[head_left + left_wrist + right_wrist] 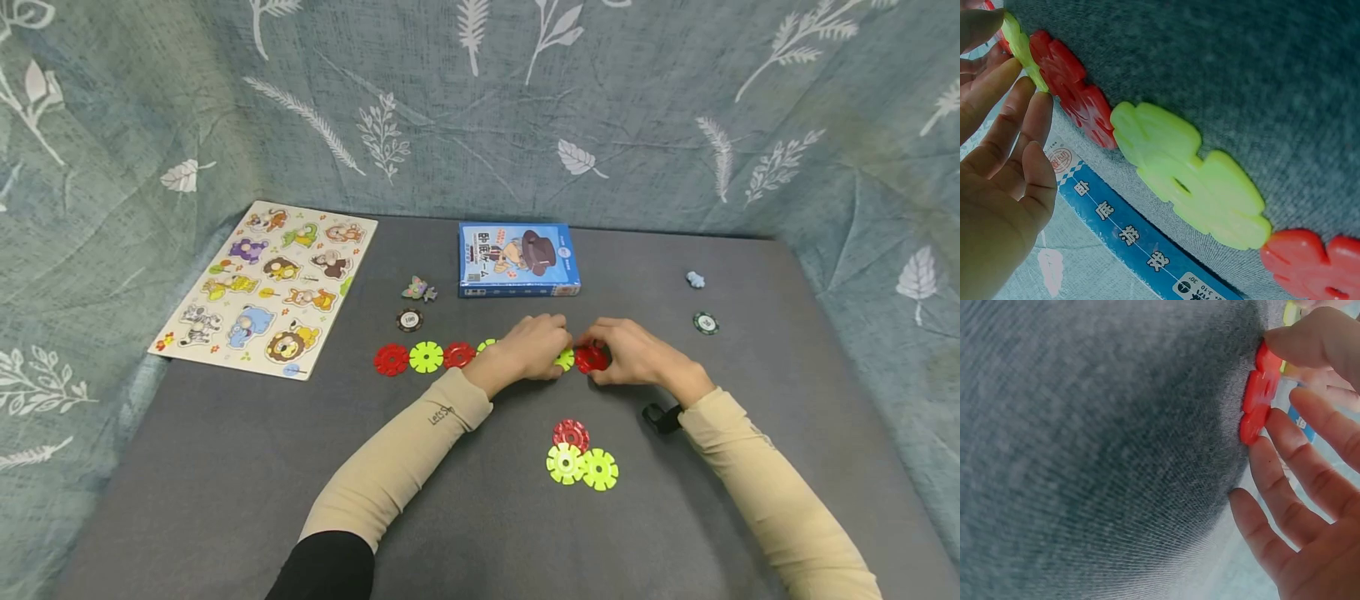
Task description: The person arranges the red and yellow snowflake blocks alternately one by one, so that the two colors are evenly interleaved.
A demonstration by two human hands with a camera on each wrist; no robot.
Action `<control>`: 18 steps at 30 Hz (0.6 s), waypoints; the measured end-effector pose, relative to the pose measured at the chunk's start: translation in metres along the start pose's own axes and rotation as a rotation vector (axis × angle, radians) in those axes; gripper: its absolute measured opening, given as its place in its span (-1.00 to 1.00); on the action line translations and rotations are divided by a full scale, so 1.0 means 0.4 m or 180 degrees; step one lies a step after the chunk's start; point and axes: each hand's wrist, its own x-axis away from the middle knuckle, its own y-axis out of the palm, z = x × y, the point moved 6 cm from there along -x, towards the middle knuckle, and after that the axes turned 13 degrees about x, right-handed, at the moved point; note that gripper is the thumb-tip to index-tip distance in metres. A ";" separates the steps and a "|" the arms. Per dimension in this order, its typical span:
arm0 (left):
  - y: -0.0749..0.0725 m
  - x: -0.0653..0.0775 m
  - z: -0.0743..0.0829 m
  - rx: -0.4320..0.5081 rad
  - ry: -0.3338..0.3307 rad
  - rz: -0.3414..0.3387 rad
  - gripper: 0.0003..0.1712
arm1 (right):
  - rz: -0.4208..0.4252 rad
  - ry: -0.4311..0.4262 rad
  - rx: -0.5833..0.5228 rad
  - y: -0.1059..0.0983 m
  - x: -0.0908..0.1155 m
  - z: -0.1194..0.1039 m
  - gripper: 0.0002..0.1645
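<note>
A row of flat notched plastic discs, alternating red and yellow-green, runs across the table from a red disc (392, 360) on the left. My left hand (536, 346) pinches a yellow-green disc (1022, 51) near the right part of the row, thumb on one side and fingertips on the other. At the right end, my right hand (633, 350) holds a red disc (1259, 394) between thumb and fingers, edge against the yellow-green one. The left hand hides part of the row in the head view. Nearer me lie a loose red disc (571, 435) and two yellow-green discs (601, 469).
Behind the hands lies a blue game box (519, 258). An animal puzzle board (262, 292) is at the left. Small items include a butterfly piece (415, 288), a black chip (409, 320), a green chip (705, 322) and a pale blue figure (695, 279). Curtain cloth (480, 108) hangs behind.
</note>
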 end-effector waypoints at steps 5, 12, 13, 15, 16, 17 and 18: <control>0.000 0.001 0.000 -0.0001 -0.0006 0.0013 -0.63 | 0.0062 0.0006 -0.0028 0.001 0.004 -0.002 -0.45; 0.000 0.000 0.000 0.0029 0.0000 0.0034 -0.62 | 0.0084 -0.0014 -0.0033 0.003 0.006 -0.003 -0.47; 0.000 0.000 0.000 0.0036 0.0001 0.0033 -0.62 | 0.0088 -0.0018 -0.0034 0.002 0.006 -0.003 -0.47; 0.000 0.001 0.000 0.0045 -0.0004 0.0028 -0.62 | 0.0097 -0.0030 -0.0037 0.002 0.006 -0.003 -0.48; 0.000 0.001 0.000 0.0045 -0.0008 0.0027 -0.62 | 0.0109 -0.0038 -0.0038 0.001 0.007 -0.003 -0.48; 0.000 0.001 0.000 0.0042 -0.0009 0.0028 -0.62 | 0.0120 -0.0044 -0.0047 0.001 0.007 -0.004 -0.49; 0.000 0.000 0.000 0.0039 -0.0014 0.0029 -0.62 | 0.0135 -0.0052 -0.0052 0.000 0.008 -0.004 -0.49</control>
